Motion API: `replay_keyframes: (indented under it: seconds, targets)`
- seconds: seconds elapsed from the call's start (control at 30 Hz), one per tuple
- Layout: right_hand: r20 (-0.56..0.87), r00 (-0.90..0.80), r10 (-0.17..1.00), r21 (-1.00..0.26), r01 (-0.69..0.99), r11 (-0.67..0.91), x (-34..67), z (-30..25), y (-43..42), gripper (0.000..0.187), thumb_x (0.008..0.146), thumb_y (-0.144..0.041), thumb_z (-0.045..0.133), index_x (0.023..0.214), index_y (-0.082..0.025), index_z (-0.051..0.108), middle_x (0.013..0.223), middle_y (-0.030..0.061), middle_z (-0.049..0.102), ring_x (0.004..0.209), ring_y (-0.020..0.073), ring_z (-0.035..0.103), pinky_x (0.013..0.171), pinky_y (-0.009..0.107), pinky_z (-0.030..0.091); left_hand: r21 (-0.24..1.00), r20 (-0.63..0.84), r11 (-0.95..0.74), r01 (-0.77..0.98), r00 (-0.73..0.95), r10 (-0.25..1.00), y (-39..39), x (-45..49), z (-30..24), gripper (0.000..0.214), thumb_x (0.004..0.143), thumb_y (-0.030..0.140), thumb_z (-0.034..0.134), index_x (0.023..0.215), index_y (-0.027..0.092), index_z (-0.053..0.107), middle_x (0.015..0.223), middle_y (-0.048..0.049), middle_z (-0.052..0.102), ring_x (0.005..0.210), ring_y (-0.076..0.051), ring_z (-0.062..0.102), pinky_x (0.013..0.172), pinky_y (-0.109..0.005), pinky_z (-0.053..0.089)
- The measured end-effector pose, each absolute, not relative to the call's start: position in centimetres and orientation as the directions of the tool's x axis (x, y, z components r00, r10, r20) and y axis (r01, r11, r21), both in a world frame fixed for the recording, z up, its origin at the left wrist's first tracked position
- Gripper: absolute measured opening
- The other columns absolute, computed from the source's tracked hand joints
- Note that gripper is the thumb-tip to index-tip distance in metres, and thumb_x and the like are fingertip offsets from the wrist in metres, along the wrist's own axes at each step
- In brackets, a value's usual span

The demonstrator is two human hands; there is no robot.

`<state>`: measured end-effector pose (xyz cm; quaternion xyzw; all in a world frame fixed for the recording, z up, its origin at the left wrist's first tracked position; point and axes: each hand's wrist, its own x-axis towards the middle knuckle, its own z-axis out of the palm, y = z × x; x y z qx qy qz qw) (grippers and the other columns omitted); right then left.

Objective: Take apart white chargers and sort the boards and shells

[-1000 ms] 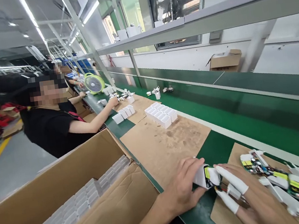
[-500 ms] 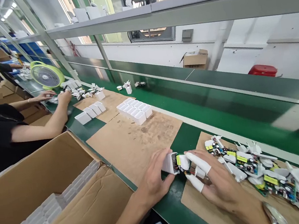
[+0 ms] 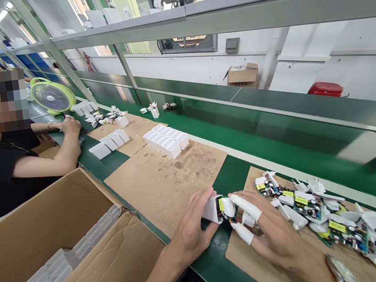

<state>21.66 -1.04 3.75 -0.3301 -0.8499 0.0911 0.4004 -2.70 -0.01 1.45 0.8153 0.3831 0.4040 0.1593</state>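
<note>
My left hand (image 3: 192,226) is closed around a white plastic charger housing (image 3: 211,210), its open end turned to the right. Between thumb and fingers, my right hand (image 3: 264,223) grips a circuit board assembly (image 3: 226,207) with a yellow-wrapped part and a white piece. White finger cots cover the thumb and a finger of this hand. The board is partly inside the mouth of the housing. A small white part (image 3: 248,219) hangs close beneath the right fingers. To the right of my right hand lies a pile of circuit boards (image 3: 307,206) with white plastic pieces.
White housings (image 3: 167,139) stand in rows on brown cardboard (image 3: 165,181). An open carton (image 3: 73,188) with stacked white housings is at the left. A co-worker (image 3: 45,160) sits beyond it, near a green fan (image 3: 52,95). An overhead shelf (image 3: 226,13) spans the bench.
The board assembly has moved slightly farther into the housing. The camera view has shifted a little. The co-worker's head has lowered and their hands have come together.
</note>
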Motion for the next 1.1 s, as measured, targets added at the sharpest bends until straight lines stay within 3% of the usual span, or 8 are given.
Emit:
replay_keyframes:
  seconds: [1.1]
  targets:
    - [0.534,-0.506,0.678,-0.453,0.506,0.734,22.15,4.02,-1.25,0.069,0.099,-0.009,0.056,0.163,-0.023,0.033,0.147,0.0168,0.061,0.140,0.0324,0.056,0.113,0.056,0.055,0.590,0.493,-0.634,0.499,0.399,0.773,-0.28,-2.51,1.80,0.076,0.096,0.015,0.071,0.161,0.028,0.033,0.146,-0.0138,0.061,0.140,-0.030,0.058,0.116,-0.053,0.053]
